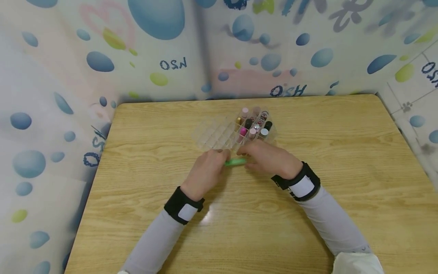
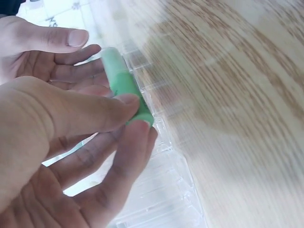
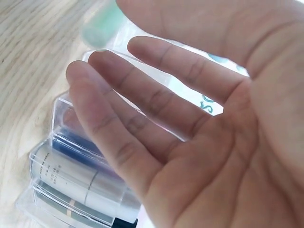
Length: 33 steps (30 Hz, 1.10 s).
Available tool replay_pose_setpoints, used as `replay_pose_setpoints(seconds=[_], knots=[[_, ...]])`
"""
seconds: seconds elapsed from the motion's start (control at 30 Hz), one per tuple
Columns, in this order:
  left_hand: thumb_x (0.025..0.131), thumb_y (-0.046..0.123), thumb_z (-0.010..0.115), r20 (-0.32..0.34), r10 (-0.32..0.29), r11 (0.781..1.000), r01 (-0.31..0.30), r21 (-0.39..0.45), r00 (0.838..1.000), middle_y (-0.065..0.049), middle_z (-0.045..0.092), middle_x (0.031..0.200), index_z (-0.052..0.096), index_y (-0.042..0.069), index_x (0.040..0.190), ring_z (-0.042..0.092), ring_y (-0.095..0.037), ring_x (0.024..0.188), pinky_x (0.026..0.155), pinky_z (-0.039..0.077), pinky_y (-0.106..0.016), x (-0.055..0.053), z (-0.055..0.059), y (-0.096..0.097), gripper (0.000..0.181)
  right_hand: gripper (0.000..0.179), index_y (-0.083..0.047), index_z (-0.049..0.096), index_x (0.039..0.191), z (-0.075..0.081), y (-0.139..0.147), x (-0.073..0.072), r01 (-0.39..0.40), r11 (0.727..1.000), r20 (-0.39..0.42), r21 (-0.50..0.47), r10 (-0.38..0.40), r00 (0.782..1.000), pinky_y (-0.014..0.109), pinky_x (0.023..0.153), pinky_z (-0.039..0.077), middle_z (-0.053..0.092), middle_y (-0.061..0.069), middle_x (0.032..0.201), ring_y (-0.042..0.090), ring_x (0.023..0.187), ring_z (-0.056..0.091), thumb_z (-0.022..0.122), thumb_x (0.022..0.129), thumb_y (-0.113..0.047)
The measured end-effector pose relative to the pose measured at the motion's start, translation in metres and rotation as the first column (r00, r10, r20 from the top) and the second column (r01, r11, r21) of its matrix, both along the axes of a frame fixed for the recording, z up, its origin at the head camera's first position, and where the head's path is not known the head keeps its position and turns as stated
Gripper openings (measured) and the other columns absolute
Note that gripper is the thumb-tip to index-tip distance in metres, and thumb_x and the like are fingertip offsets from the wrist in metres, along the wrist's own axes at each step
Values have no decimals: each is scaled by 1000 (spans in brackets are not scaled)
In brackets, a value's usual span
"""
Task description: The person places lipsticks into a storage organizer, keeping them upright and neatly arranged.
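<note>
My left hand (image 1: pixel 207 169) pinches a small green lip balm tube (image 2: pixel 126 85) between thumb and fingertips, close to one end. The tube's other end is paler and translucent, and it points toward my right hand (image 1: pixel 272 158). The right hand's fingers are loosely extended with nothing in them, as the right wrist view shows; there the green tube appears blurred beyond the fingertips. Just behind both hands lies a clear compartmented organizer (image 1: pixel 215 133). Its right part holds several lipsticks and cosmetic tubes, among them a pink-capped one (image 1: pixel 243 131) and a white-topped one (image 1: pixel 264 133).
A wooden table (image 1: pixel 143 190) carries everything. Its back edge meets a wall covering (image 1: pixel 212 49) printed with blue and green dots; more of this covering stands along the left side. The organizer's low, see-through walls rise directly beyond the fingertips.
</note>
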State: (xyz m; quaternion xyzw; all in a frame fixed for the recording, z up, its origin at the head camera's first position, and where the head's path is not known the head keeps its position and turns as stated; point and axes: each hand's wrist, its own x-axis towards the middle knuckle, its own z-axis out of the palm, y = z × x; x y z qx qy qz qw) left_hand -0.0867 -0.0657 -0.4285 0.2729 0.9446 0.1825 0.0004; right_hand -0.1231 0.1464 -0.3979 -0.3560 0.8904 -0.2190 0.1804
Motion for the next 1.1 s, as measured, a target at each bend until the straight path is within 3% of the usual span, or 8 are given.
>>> replay_pose_setpoints(seconds=[0.17,0.4,0.73,0.9,1.1], knots=[[83,-9,73,-8,-21,998,21,66,1000,-8,73,92,69,5,98,69,-20,79,63,56,-31,0,0,-1,21,20,-5,74,107,-3,-2,-2,11,1000,13,-12,-11,1000,37,79,57,73,5,97,16,84,63,78,87,-2],[82,-10,73,-1,-33,992,33,122,999,-6,72,92,67,5,97,66,-17,79,65,56,-31,0,3,-1,22,17,-5,74,91,-2,0,-3,-50,990,-118,-131,34,992,34,73,54,69,4,86,16,79,61,70,84,11],[85,-10,72,4,-46,990,45,136,999,-6,68,93,63,5,101,66,-18,81,66,56,-30,0,4,1,24,15,-5,76,91,3,4,-1,-93,982,-247,-162,51,968,35,77,55,69,2,91,17,86,63,76,81,6],[86,-7,73,13,-70,983,67,169,997,-8,67,95,63,4,104,66,-17,84,68,56,-28,-1,3,1,24,16,-8,80,99,8,3,0,-93,979,-236,-181,49,971,31,78,56,69,0,99,14,89,63,75,86,0],[92,8,72,28,-85,963,75,258,996,-7,73,95,66,5,103,71,-14,80,66,57,-22,-2,2,3,13,18,-12,79,107,13,5,1,-66,959,-193,-277,12,981,39,74,56,71,-2,103,12,87,62,73,91,-6]])
